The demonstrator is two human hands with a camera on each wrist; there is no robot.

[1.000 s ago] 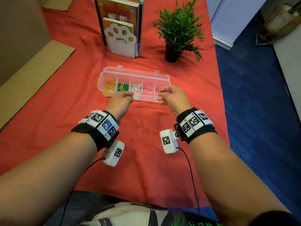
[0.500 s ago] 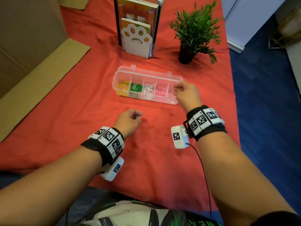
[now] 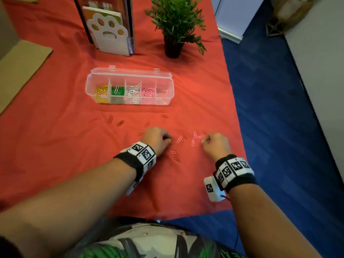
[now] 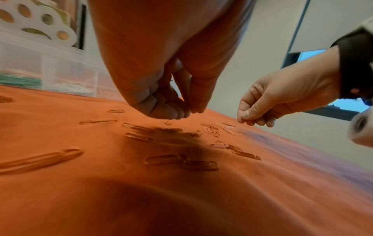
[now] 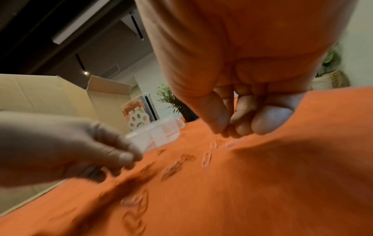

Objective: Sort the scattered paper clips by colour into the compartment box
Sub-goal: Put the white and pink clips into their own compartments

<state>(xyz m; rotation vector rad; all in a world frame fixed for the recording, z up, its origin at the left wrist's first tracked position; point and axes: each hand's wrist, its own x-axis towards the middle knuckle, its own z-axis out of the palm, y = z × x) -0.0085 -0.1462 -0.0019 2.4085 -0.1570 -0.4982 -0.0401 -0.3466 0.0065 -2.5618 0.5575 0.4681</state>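
On the red cloth (image 3: 55,146) that covers the table, the clear compartment box (image 3: 167,95) lies open toward the far side, its hinged lid folded back; from left to right its compartments hold yellow, green, white and pink clips, and what the rightmost holds cannot be told. Beyond it stand a paw-print bookend (image 3: 108,34) and a potted plant (image 3: 176,21). Near the box's front, both hands hang low over the scattered paper clips (image 3: 179,139). The left hand (image 3: 157,139) has fingers curled, fingertips (image 4: 171,114) bunched together just above the cloth; whether they grip a clip cannot be told. The right hand (image 3: 216,144) is likewise curled, thumb (image 4: 245,115) pressed to forefinger beside pink clips.
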